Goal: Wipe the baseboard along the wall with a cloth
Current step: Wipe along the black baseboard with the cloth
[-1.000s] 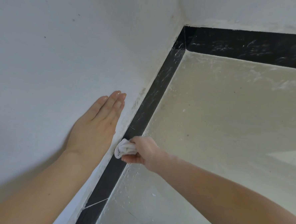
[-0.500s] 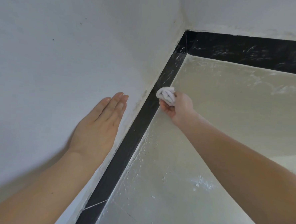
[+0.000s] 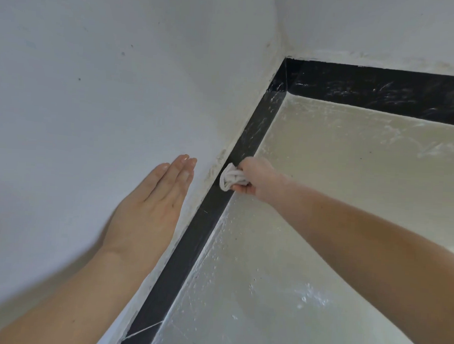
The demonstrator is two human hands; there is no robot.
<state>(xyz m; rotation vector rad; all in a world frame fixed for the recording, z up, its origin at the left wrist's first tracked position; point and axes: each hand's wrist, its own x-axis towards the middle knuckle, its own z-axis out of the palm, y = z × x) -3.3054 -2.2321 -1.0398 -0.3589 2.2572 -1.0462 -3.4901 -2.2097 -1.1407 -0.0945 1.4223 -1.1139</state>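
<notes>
Since half a second ago the right hand [image 3: 258, 177] is sliding back along the baseboard [image 3: 204, 223] toward the person, away from the corner [image 3: 284, 62] it had been nearing. The left hand [image 3: 149, 209] is staying where it was on the wall [image 3: 92, 97].

The right hand is gripping a small white cloth [image 3: 230, 178], its fingers curling round the bunched wad. The wad is pressing against the face of the black baseboard, roughly midway along the stretch in view and just beyond the left hand's fingertips. The left hand is lying open and flat on the white wall, fingers straight and together and pointing toward the corner. It is sitting near the top edge of the baseboard, apart from the cloth.

The baseboard is running from the bottom edge of the view up to the corner, where it is meeting a second black strip [image 3: 385, 91] along the back wall. Both are showing pale streaks. A thin white line [image 3: 144, 331] is crossing the baseboard low in the view. Dingy marks [image 3: 218, 158] are showing on the wall just above the cloth. The cream floor [image 3: 326, 178] is shining, with whitish smears near the back strip and a patch of white flecks [image 3: 308, 299] below the right forearm.
</notes>
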